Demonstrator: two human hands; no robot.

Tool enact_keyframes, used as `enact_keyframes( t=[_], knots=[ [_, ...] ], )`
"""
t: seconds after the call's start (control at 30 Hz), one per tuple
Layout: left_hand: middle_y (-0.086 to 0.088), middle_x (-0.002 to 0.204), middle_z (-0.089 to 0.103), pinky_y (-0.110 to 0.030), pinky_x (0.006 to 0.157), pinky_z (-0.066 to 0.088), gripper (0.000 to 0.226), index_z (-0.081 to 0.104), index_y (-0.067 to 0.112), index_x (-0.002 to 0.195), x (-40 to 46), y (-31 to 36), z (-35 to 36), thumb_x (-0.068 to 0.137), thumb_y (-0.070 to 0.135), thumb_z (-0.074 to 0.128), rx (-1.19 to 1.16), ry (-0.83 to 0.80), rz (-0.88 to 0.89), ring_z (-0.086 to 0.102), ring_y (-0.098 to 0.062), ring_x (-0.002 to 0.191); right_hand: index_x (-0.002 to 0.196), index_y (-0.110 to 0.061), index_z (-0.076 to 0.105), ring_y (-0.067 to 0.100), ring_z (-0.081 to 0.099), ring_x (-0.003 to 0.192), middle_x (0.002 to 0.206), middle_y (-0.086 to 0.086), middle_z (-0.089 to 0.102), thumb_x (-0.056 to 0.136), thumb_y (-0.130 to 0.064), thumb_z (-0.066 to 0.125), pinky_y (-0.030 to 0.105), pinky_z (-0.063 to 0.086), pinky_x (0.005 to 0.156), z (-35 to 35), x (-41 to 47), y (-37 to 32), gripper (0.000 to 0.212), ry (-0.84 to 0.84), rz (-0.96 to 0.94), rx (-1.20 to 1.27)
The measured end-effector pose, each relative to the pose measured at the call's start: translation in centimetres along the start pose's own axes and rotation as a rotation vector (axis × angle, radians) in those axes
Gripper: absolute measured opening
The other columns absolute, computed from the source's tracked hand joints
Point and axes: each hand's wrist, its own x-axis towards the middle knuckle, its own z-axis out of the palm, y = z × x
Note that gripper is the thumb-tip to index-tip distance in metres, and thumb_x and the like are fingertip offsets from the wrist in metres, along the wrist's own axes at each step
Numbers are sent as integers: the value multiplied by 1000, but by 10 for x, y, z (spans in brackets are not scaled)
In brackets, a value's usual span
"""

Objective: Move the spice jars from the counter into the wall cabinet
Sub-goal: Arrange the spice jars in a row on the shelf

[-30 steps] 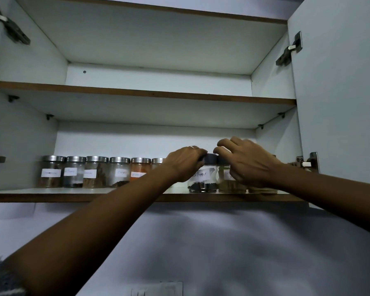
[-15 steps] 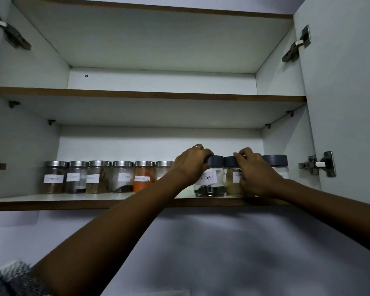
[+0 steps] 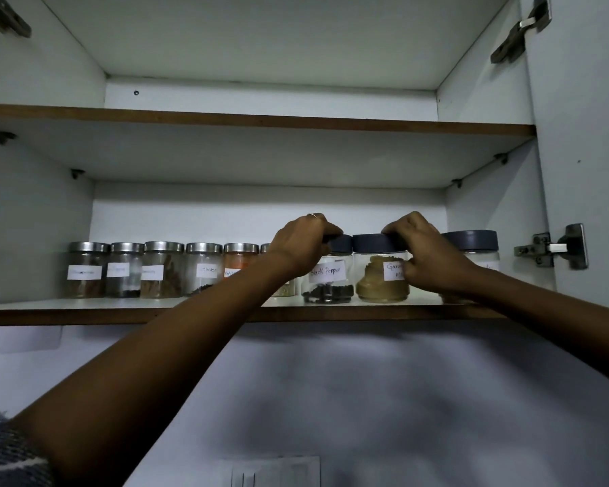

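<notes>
Nearest, both forearms reach up to the lower shelf (image 3: 225,312) of the wall cabinet (image 3: 577,142). The left hand (image 3: 301,246) curls over the dark lid of the black pepper jar (image 3: 327,281); the right hand (image 3: 426,254) wraps lid and side of the tan powder jar (image 3: 380,275) just right of it. Since half a second ago both jars have kept their spots on the shelf and the grips have barely shifted, so placing looks finished bar release. Left of the pepper jar, steel-lidded jars (image 3: 162,268) line the back; a third dark-lidded jar (image 3: 471,246) stands rightmost.
</notes>
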Motion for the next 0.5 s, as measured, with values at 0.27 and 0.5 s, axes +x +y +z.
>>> enact_keyframes(
  t=[0.27,0.5],
  knots=[
    [-9,120,64,-35,90,45,35,62,17,122,10,-29,22,90,5,56,-130,-16,-71,56,-26,109,138,-16,40,30,40,121,133,7,37,74,2,60,38,41,98,23,14,1,70,-42,-6,-18],
    [-11,125,63,-31,88,41,47,60,14,125,21,-45,48,87,-10,45,-141,-47,-85,54,-29,114,142,-17,35,33,34,124,139,7,32,75,2,59,38,39,98,47,32,7,74,-85,2,-78]
  ],
)
